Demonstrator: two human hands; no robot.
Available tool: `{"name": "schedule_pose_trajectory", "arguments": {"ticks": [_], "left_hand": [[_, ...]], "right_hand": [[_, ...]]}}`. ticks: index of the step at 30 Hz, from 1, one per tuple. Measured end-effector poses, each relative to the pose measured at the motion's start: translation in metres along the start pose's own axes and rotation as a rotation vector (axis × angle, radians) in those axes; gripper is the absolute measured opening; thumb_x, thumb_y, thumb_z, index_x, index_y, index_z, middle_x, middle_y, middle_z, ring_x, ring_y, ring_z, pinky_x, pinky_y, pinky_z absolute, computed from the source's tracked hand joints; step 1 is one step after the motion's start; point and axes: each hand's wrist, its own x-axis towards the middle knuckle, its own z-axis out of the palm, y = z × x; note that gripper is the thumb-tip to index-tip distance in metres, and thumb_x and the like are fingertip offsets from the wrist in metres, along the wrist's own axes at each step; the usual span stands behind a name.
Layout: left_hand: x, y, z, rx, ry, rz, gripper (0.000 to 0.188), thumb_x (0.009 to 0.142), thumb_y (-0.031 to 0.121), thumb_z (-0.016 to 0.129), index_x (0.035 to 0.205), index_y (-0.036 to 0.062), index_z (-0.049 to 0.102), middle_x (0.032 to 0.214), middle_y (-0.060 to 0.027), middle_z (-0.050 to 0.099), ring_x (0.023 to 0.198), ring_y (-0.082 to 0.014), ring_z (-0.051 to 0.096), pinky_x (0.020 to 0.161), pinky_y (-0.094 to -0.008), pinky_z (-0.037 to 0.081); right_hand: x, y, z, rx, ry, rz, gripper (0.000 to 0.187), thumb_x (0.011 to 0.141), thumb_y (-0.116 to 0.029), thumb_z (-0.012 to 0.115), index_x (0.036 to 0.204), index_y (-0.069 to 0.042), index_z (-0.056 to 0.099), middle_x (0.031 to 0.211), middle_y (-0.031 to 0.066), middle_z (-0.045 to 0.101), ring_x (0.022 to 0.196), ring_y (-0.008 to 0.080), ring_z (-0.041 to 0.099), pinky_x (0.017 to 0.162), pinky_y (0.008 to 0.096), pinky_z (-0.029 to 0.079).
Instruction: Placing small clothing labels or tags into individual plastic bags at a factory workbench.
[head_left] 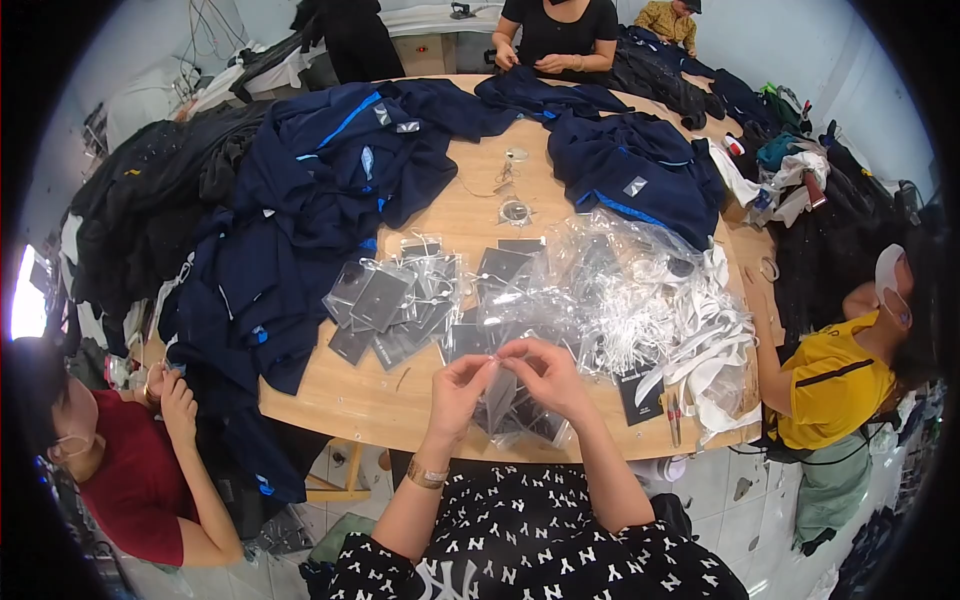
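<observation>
My left hand [463, 393] and my right hand [543, 374] meet above the near side of the table, thumbs and fingertips pinched together. From between them hangs a grey hang tag [499, 396], seemingly held at its top end; the string or loop there is too small to make out. A heap of dark hang tags in clear sleeves [385, 300] with white strings lies just beyond my left hand. Clear plastic bags [535, 312] spread beyond my fingers. To the right sits a tangle of white strings [640, 335] beside white fabric strips [715, 345].
Navy garments [310, 190] with blue trim cover the table's left, and another navy garment [635, 165] lies at the far right. Small scissors [673, 415] rest near the wooden table's [400, 415] front edge. Co-workers sit left, right [835, 385] and across.
</observation>
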Motion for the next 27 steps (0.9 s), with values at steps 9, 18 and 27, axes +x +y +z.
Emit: {"name": "schedule_pose_trajectory", "arguments": {"ticks": [9, 18, 27], "left_hand": [[0.000, 0.002, -0.005, 0.092, 0.131, 0.229, 0.006, 0.085, 0.005, 0.055, 0.087, 0.0007, 0.058, 0.087, -0.0061, 0.062, 0.078, -0.0077, 0.056, 0.068, -0.0193, 0.044], [-0.006, 0.028, -0.002, -0.263, 0.079, 0.325, 0.005, 0.088, 0.008, 0.048, 0.091, 0.0046, 0.050, 0.087, -0.0105, 0.061, 0.078, -0.0141, 0.060, 0.062, -0.0235, 0.048], [-0.014, 0.033, 0.009, 0.169, 0.145, 0.393, 0.004, 0.085, 0.002, 0.053, 0.088, 0.0006, 0.054, 0.079, -0.0072, 0.061, 0.068, -0.0115, 0.058, 0.058, -0.0213, 0.046]], "right_hand": [[0.002, -0.008, -0.005, 0.180, -0.016, 0.100, 0.028, 0.081, -0.005, 0.059, 0.108, -0.003, 0.053, 0.077, 0.0019, 0.058, 0.066, 0.0055, 0.053, 0.057, 0.0178, 0.043], [0.002, 0.006, -0.013, 0.772, -0.046, 0.340, 0.027, 0.083, -0.005, 0.057, 0.108, 0.002, 0.050, 0.079, 0.0052, 0.059, 0.061, 0.0092, 0.054, 0.055, 0.0193, 0.045], [0.002, -0.003, -0.013, 0.864, -0.123, 0.344, 0.031, 0.085, -0.004, 0.054, 0.114, 0.002, 0.046, 0.088, 0.0123, 0.062, 0.071, 0.0145, 0.061, 0.061, 0.0244, 0.050]]}}
